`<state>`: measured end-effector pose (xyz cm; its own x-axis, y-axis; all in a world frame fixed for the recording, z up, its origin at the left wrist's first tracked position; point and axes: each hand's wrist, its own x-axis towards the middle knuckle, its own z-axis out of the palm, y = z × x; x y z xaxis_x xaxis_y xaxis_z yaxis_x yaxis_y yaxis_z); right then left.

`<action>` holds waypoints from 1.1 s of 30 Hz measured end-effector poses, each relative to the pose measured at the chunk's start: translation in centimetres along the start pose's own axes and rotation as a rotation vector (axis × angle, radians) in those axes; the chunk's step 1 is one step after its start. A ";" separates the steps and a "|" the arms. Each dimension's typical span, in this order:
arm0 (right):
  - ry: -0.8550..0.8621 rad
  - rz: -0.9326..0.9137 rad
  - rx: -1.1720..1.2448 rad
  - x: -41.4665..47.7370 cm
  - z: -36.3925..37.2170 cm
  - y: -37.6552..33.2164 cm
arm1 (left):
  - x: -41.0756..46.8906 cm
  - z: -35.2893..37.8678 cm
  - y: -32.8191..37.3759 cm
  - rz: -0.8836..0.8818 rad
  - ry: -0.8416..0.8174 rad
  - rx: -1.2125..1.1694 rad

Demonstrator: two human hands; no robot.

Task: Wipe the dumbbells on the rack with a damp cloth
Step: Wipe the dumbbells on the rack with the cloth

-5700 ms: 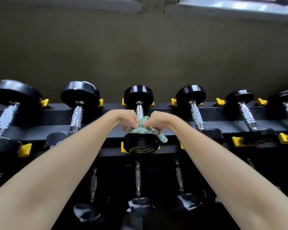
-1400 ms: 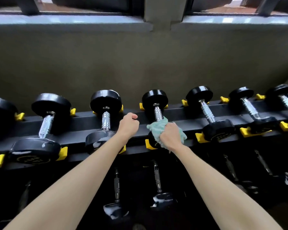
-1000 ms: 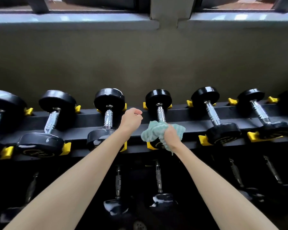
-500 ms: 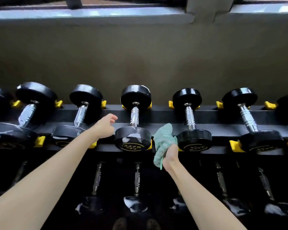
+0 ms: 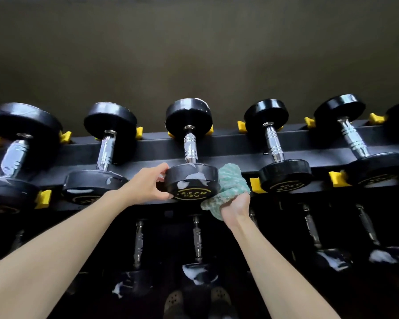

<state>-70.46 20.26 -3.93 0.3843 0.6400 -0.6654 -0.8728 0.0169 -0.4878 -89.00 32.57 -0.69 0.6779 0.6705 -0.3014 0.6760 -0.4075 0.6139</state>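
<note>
**Both hands closing on the middle dumbbell's near head**

The left hand [image 5: 148,184] is clamping its grip round the left edge of the middle dumbbell's [image 5: 191,180] near head, with the thumb lying on the rim and the fingers curling under it. The right hand [image 5: 236,207] is keeping its grip bunched on the green cloth [image 5: 230,183] and pressing it against the right edge of that same head. The dumbbell is sitting on the rack's [image 5: 228,148] top tier, its handle pointing away toward the wall [image 5: 194,54].

Left of the middle dumbbell, a neighbouring dumbbell [image 5: 95,185] is sitting close, and the left hand is filling the gap between them. To its right, the cloth is taking up most of the space before a yellow cradle [image 5: 255,185] and the next dumbbell [image 5: 285,174]. Above it, open room is running up the wall. Below it, a lower row of dumbbells [image 5: 199,271] is lying in shadow, with shoes [image 5: 174,302] under that.

Half a second earlier the left hand was hovering open and touching nothing, and the cloth was hanging free to the right of the middle dumbbell. Now both are making contact.
</note>
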 end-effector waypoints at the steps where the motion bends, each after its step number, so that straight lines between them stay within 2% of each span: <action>1: 0.005 -0.001 0.007 -0.1 0.1 -0.1 | 0.0 -0.1 -0.2 0.011 0.001 0.003; 3: 0.020 -0.037 -0.010 0.1 0.0 0.2 | 0.0 -0.2 -0.8 0.020 0.009 -0.005; 8: 0.153 -0.018 -0.378 0.6 0.9 2.4 | 0.3 0.0 -1.4 0.056 0.010 -0.006; 13: 0.266 0.020 -0.354 0.6 2.2 2.9 | 0.1 -0.4 -0.7 0.017 -0.020 0.020; 17: 0.184 -0.088 -0.329 -0.5 2.1 2.9 | -0.1 -0.4 -0.6 -0.012 -0.026 0.010; 20: 0.057 -0.134 -0.266 -1.1 1.6 3.0 | 0.0 -0.2 -0.6 -0.023 -0.020 0.000; 24: 0.093 -0.208 -0.299 -1.4 1.6 2.9 | 0.1 0.0 -0.8 -0.009 0.007 0.017; 28: 0.012 -0.241 -0.486 -2.5 3.3 2.1 | 0.2 -0.1 -0.7 -0.027 0.010 0.010; 33: -0.033 -0.264 -0.851 -2.7 6.1 1.5 | 0.1 -0.2 0.1 -0.060 -0.025 0.001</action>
<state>-74.66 23.30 0.56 0.5210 0.7176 -0.4622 -0.2335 -0.4010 -0.8858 -88.94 32.75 -0.53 0.6433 0.6782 -0.3552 0.7157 -0.3681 0.5935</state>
